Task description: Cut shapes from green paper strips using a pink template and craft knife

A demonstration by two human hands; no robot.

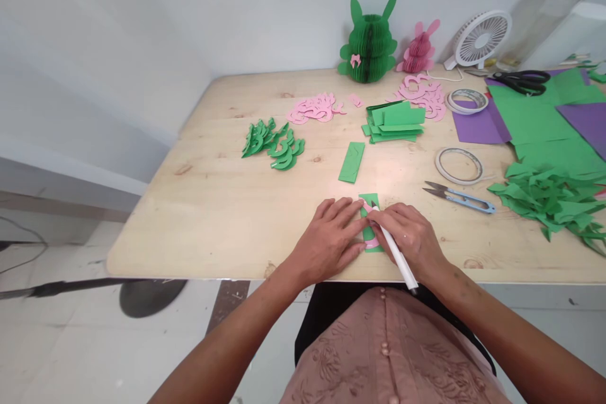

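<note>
At the near desk edge, both hands meet over a small green paper rectangle (368,222) w/ a pink curved paper template (370,241) laid on it. Left hand (330,241) lies flat, fingers spread and extended, pressing the template + green piece down from the left side; it grips nothing. Right hand (411,241) is curled round a white pen (396,251) in a writing pinch, tip touching the paper at the template's upper edge, barrel slanting back toward the person's lower right. Green piece's long axis runs away from the person, nearly straight front-to-back; it sits between the 2 hands, touching both, pen tip right on it. Most of it is hidden under fingers, only a top strip and a lower corner show.

Farther out on the light wooden desk (213,214): a second green paper strip (351,161), angled slightly, just beyond. Right of that, small blue-handled thread snips (458,197), a tape roll (459,165), a heap of green paper scraps (553,199). Mid-desk: stack of green rectangles (395,121), green cut curves (273,144), pink cut curves (316,107). At the wall: green honeycomb paper rabbit (370,43), smaller pink paper rabbit (420,49), white desk fan (481,38), black scissors (521,81)
</note>
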